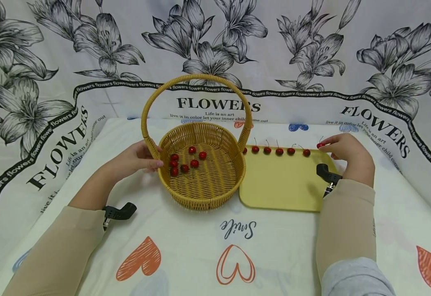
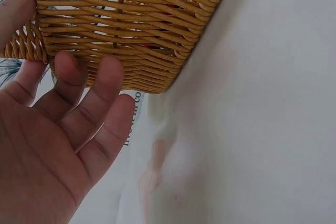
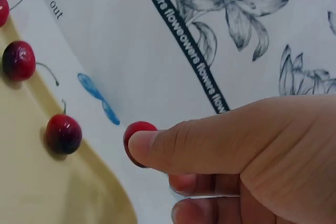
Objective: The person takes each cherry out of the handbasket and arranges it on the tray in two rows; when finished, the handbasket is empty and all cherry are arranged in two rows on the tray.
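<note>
My left hand [image 1: 135, 161] grips the wicker basket [image 1: 204, 201] where its tall handle [image 1: 197, 77] meets the left rim. In the left wrist view the thumb and index finger are at the handle's foot, and the other fingers lie by the woven wall [image 2: 121, 30]. Several cherries [image 1: 184, 168] lie in the left part of the basket. Thumb and fingertips of my right hand [image 1: 348, 154] pinch a cherry [image 3: 137, 129] above the far right corner of the yellow tray [image 1: 282, 185]. A row of cherries with stems [image 3: 64, 134] lies along the tray's far edge.
The tray stands close against the basket's right side. Beneath them lies a white cloth with printed hearts [image 1: 139, 259] and lettering. A flower-printed cloth [image 1: 215, 37] rises behind. The basket's handle arches high over its opening.
</note>
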The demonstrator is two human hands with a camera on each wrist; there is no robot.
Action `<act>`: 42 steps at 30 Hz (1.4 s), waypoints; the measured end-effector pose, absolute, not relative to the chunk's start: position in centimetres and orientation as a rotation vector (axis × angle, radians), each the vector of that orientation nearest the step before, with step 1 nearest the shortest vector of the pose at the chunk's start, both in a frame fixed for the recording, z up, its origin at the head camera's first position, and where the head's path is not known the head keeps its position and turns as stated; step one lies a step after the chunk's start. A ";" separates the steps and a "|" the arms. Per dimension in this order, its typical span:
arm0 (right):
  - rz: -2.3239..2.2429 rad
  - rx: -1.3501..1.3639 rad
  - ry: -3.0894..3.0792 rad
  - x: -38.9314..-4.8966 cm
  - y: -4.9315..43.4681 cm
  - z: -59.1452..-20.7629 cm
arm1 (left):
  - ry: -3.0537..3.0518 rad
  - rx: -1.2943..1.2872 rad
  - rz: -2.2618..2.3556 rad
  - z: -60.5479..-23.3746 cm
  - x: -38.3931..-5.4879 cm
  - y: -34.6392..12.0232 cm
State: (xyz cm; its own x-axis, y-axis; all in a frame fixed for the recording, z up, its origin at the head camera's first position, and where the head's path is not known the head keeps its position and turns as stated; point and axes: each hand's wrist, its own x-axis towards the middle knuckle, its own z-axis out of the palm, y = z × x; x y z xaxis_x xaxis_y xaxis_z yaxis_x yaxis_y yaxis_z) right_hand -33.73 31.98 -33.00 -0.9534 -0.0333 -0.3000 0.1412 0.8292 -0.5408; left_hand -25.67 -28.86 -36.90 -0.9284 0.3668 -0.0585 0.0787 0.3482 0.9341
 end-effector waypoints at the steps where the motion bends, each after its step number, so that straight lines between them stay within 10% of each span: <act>1: -0.859 0.104 2.692 -33.8 32.1 -33.3 | 2.356 0.399 1.611 -36.9 -25.7 -28.9; 42: -0.965 0.137 2.744 -34.1 31.9 -34.5 | 2.349 0.404 1.617 -36.6 -25.5 -28.7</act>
State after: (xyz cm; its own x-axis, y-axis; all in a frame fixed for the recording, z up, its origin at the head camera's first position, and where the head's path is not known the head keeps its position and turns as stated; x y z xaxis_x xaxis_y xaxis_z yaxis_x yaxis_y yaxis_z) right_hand -34.13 31.89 -34.52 -0.9694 0.0119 -0.2452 0.1628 0.7788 -0.6058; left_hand -25.48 -28.67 -36.57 -0.9274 0.3699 -0.0559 0.0797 0.3416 0.9365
